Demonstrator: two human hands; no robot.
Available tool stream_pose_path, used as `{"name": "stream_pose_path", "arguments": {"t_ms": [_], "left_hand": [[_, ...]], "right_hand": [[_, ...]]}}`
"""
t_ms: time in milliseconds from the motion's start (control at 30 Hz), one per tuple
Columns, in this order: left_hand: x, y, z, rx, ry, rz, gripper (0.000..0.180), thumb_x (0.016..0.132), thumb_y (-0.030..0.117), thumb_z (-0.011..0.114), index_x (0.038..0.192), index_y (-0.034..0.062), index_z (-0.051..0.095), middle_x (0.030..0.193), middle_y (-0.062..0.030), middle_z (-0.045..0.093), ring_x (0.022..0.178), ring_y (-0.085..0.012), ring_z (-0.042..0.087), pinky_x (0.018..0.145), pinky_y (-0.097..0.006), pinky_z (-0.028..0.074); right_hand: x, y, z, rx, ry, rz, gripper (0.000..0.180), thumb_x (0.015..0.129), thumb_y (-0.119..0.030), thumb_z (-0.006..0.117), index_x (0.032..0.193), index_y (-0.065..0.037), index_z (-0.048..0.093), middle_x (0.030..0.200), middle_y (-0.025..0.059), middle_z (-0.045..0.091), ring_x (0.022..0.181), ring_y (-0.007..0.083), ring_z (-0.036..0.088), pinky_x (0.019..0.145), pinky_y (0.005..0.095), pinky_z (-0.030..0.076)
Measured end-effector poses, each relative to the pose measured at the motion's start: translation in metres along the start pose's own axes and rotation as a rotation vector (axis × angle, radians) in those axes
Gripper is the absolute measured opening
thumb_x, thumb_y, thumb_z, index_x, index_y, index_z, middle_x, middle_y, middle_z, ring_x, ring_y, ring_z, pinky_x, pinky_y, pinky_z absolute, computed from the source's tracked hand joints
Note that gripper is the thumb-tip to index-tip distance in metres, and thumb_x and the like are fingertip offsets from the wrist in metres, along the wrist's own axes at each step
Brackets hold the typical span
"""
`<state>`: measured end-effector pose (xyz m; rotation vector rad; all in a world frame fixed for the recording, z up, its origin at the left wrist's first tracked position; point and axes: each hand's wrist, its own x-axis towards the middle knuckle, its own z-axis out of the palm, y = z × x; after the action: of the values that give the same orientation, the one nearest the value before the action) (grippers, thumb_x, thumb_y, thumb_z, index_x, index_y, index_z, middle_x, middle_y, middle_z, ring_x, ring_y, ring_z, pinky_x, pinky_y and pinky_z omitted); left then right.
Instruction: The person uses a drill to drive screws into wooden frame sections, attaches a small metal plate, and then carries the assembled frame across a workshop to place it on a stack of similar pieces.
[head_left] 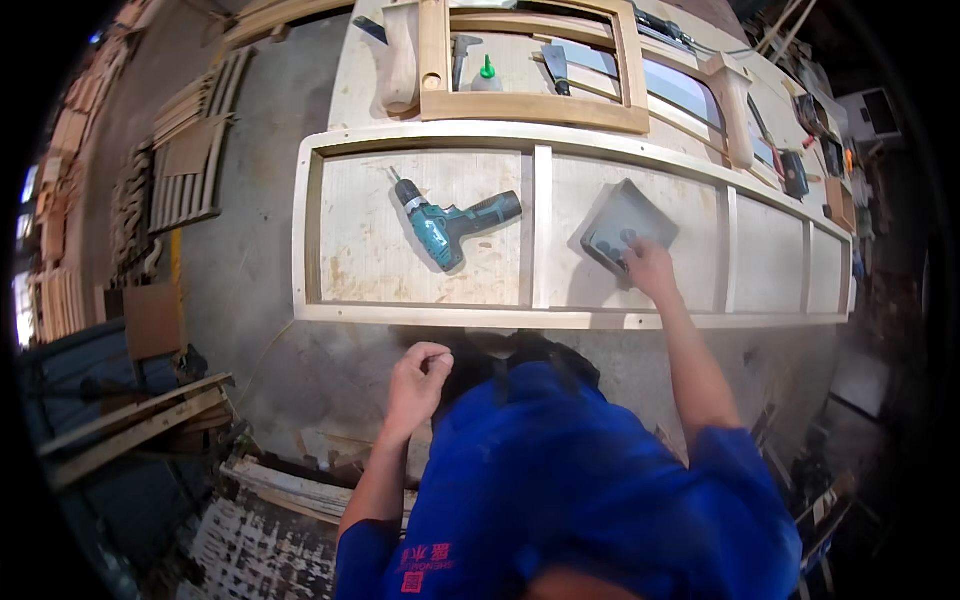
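Observation:
My right hand (pixel 648 266) reaches out over the workbench and its fingers rest in a grey square tray (pixel 622 221) that holds small dark pieces. The tray lies inside a long pale wooden frame (pixel 542 230) with several upright rails. A teal cordless drill (pixel 452 226) lies on its side in the frame's left bay, apart from both hands. My left hand (pixel 416 373) hangs near my body below the bench edge, its fingers curled loosely, with nothing seen in it.
A smaller wooden frame (pixel 530 108) lies further back on the bench, with a green-capped glue bottle (pixel 487 76) and hand tools inside it. Stacks of wooden slats (pixel 190 150) stand on the floor at left. Boards (pixel 130 425) lie at lower left.

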<state>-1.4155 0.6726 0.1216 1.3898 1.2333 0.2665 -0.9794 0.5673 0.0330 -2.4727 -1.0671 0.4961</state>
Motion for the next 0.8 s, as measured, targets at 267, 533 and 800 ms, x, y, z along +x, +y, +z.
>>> {"name": "stream_pose_path", "arguments": {"t_ms": [267,533,800], "left_hand": [[0.063,-0.002,-0.116,0.061,0.005,0.057,0.017,0.092,0.014,0.065,0.099,-0.0011,0.066,0.092,-0.0156,0.068,0.083,-0.025,0.066,0.076,-0.035,0.052],[0.127,0.016,-0.167,-0.077,-0.081,0.112,0.02,0.093,0.016,0.064,0.104,-0.0013,0.064,0.093,-0.0135,0.067,0.085,-0.0217,0.066,0.078,-0.032,0.053],[0.161,0.026,-0.134,-0.41,-0.313,0.061,0.039,0.095,0.011,0.061,0.129,-0.0049,0.054,0.113,-0.0142,0.067,0.092,-0.0174,0.066,0.081,-0.031,0.053]], "right_hand": [[0.037,-0.043,0.049,-0.192,-0.289,0.276,0.031,0.078,-0.024,0.059,0.08,0.003,0.072,0.076,0.0262,0.068,0.075,0.0396,0.07,0.067,0.0451,0.052],[0.044,0.032,0.063,-0.182,-0.135,0.321,0.033,0.078,-0.024,0.061,0.087,0.006,0.072,0.074,0.0183,0.068,0.071,0.0274,0.065,0.068,0.0396,0.048],[0.012,-0.236,0.035,0.39,-0.158,0.087,0.01,0.089,-0.005,0.062,0.08,-0.003,0.064,0.076,-0.0025,0.06,0.067,0.0058,0.05,0.062,0.023,0.042]]}}
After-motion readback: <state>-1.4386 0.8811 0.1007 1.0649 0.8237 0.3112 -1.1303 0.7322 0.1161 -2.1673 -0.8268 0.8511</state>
